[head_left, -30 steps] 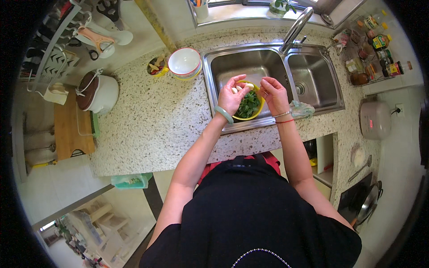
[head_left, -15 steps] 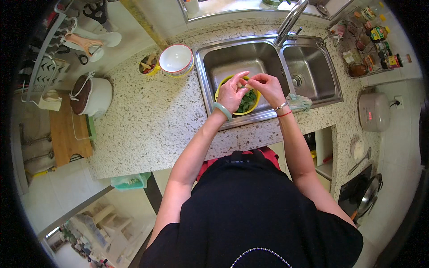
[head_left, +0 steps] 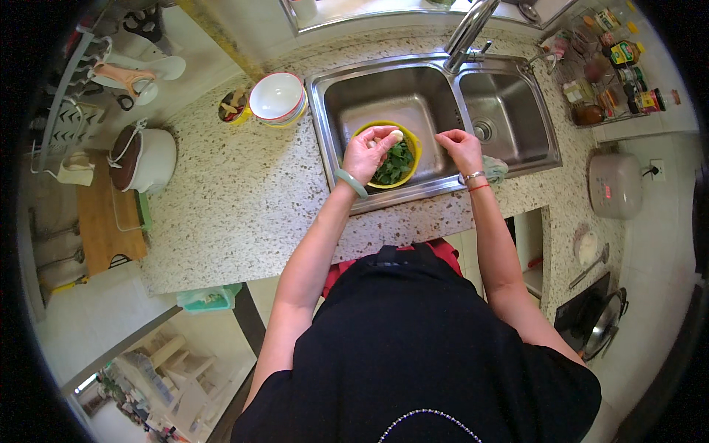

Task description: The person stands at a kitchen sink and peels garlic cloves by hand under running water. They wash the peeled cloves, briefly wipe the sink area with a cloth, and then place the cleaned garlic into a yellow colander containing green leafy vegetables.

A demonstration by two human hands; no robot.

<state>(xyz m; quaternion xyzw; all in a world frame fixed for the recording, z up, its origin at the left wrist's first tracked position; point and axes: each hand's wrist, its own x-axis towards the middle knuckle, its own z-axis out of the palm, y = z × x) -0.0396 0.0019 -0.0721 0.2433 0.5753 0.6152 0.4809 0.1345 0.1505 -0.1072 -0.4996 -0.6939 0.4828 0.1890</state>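
Observation:
A yellow bowl [head_left: 410,145] of green leaves [head_left: 395,164] sits in the left basin of a steel double sink [head_left: 347,96]. My left hand [head_left: 367,153] hovers over the bowl and pinches a small pale piece [head_left: 396,136] between its fingertips. My right hand [head_left: 461,148] hangs just right of the bowl over the basin, fingers curled downward; I cannot tell whether it holds anything. A pale green bangle circles my left wrist, and red and silver bands my right.
A stack of bowls [head_left: 278,98] and a small dish [head_left: 232,108] stand left of the sink on the speckled counter [head_left: 236,199]. A white pot [head_left: 144,156] and wooden board [head_left: 103,221] lie further left. The tap [head_left: 471,29] rises behind. A rack of bottles [head_left: 613,59] and a rice cooker [head_left: 614,184] are on the right.
My hands, which met over the bowl, have parted: the right moved right of the bowl and the left stays over it with the pale piece.

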